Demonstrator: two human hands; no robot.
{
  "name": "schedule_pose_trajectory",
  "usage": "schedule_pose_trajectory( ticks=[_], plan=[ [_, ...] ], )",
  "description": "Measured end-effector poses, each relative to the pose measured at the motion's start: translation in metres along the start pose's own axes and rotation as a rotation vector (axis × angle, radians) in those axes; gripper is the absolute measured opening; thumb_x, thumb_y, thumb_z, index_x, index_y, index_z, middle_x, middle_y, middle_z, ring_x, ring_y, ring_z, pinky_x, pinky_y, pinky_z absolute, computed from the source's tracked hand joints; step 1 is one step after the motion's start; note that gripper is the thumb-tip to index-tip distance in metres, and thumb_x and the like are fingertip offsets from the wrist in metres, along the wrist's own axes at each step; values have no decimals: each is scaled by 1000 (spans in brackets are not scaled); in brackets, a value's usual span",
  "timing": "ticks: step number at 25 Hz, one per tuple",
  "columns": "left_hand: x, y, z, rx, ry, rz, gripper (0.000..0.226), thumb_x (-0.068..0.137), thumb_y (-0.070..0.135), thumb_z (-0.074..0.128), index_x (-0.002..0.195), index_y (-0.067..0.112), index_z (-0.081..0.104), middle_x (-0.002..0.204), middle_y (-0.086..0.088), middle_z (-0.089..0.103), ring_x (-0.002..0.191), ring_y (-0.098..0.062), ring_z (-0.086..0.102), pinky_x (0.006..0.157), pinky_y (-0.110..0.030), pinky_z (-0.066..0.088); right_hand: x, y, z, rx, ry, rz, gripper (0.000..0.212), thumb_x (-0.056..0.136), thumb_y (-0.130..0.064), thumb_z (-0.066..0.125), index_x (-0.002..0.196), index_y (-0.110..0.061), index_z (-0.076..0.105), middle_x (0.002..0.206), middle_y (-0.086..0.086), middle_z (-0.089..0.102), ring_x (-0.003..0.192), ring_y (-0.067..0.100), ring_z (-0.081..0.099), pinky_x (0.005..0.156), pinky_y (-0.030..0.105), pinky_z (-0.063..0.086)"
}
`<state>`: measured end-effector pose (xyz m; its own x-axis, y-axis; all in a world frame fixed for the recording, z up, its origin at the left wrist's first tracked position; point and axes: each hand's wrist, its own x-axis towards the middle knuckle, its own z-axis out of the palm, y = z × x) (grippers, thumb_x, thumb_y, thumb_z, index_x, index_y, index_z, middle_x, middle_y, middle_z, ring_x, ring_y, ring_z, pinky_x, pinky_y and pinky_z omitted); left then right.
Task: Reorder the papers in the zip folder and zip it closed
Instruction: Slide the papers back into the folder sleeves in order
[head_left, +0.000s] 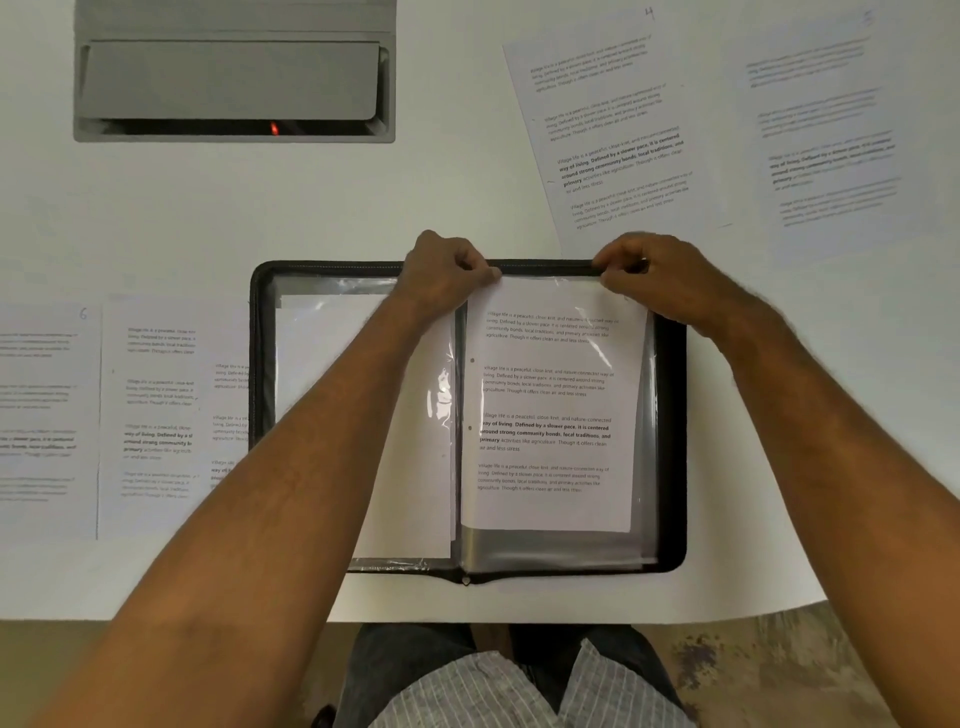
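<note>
White tabletop (363, 208) fills the scene, with a grey floor-box hatch (234, 78) set into its far side. At centre a black zip folder (672, 395) lies open, loose printed pages (613, 140) spread on both sides of it. Over the folder's right half, the left hand (447, 275) and right hand (654, 275) each pinch the top corners of a printed sheet (550, 405) resting on the clear sleeves.

Two hands at the top of an open zip folder

The left hand (447, 273) and right hand (641, 275) pinch the top corners of a printed paper (550, 405) on the right half of the black zip folder (672, 364). More papers lie at 9 o'clock (150, 415) and 1 o'clock (613, 140).
</note>
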<state>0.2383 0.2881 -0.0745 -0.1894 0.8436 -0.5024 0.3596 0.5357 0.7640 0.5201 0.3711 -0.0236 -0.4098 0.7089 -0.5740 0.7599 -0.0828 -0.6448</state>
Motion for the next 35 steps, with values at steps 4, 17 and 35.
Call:
schedule_pose_trajectory(
  ticks=[4,17,35],
  plan=[
    [-2,-5,2,49,42,36,18,76,16,87,75,25,71,93,-11,71,78,-15,65,72,-29,53,-34,14,21,235,193,12,44,90,-29,81,127,-29,58,109,-10,65,90,-7,62,75,16,52],
    [-30,-11,6,232,82,205,38,85,20,80,120,20,67,123,-5,47,110,-18,49,102,-31,45,-128,43,117,691,363,297,22,92,-24,78,112,-14,74,102,-1,80,92,18,77,76,31,63],
    [-235,-39,-71,-704,-87,-338,75,93,79,29,130,23,63,122,-3,73,107,-24,71,84,-40,59,-162,-158,216,690,-121,54,37,91,-50,69,114,-21,72,135,-1,67,124,16,61,110,38,44]
  ],
)
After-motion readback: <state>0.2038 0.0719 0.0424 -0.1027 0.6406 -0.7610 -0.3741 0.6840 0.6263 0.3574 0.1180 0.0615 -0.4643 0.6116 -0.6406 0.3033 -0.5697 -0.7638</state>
